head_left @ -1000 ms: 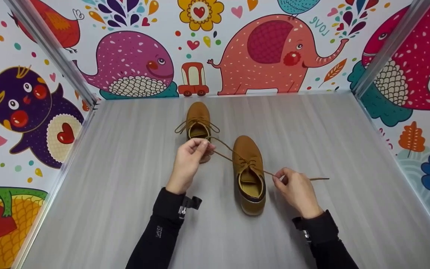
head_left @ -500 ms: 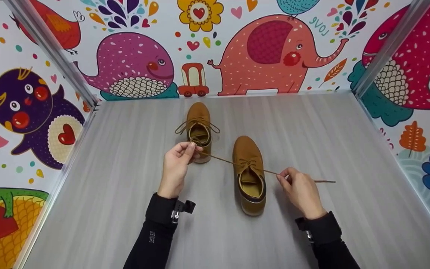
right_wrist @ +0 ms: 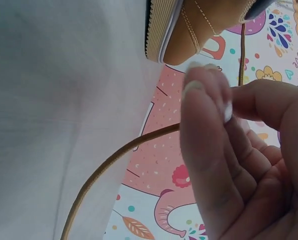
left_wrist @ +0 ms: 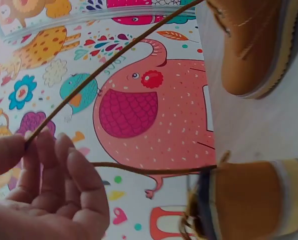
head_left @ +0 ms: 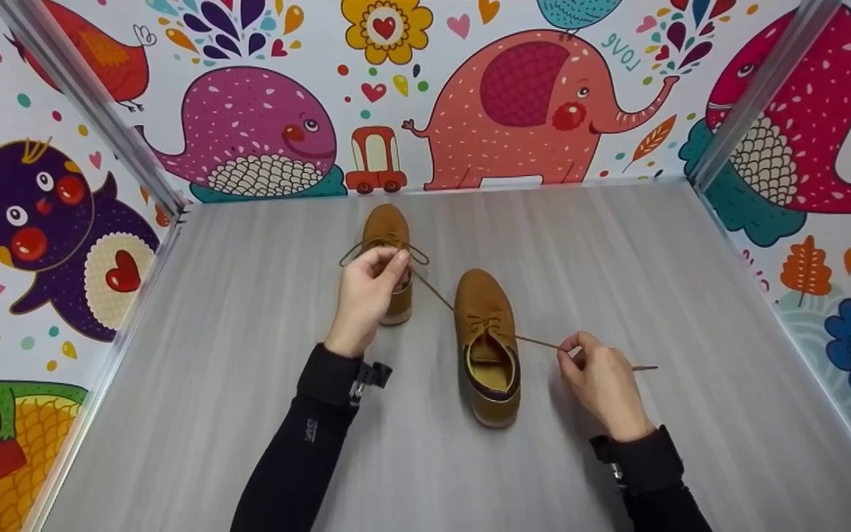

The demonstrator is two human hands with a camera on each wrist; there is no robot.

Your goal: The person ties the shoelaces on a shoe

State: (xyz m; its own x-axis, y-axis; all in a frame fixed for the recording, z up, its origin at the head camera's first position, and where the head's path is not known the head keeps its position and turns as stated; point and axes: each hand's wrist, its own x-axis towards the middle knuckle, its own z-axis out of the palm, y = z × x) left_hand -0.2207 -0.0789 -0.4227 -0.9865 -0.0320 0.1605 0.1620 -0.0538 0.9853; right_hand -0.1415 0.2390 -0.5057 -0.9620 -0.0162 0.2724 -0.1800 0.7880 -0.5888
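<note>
Two tan lace-up shoes stand on the floor, toes pointing away from me. In the head view, my left hand [head_left: 366,299] pinches one end of the brown shoelace [head_left: 436,292] of the nearer shoe [head_left: 484,295]. This hand is over the farther shoe [head_left: 387,222], whose lace is tied in a bow; the hand covers much of its opening. To the right of the nearer shoe, my right hand [head_left: 606,388] pinches the other lace end, and a short tail sticks out past it. The laces cross at the nearer shoe's eyelets. In the right wrist view, the lace tail [right_wrist: 96,175] curves down from the fingers.
A grey wood-look floor [head_left: 263,310] lies under the shoes. Walls printed with cartoon animals, among them an elephant [head_left: 521,118], enclose it at the back and both sides. Metal strips [head_left: 93,111] run along the corners.
My left hand has drawn left, then swung forward over the farther shoe; two strands running to it have become one straight strand. My right hand has eased slightly right and nearer me, still pinching the lace.
</note>
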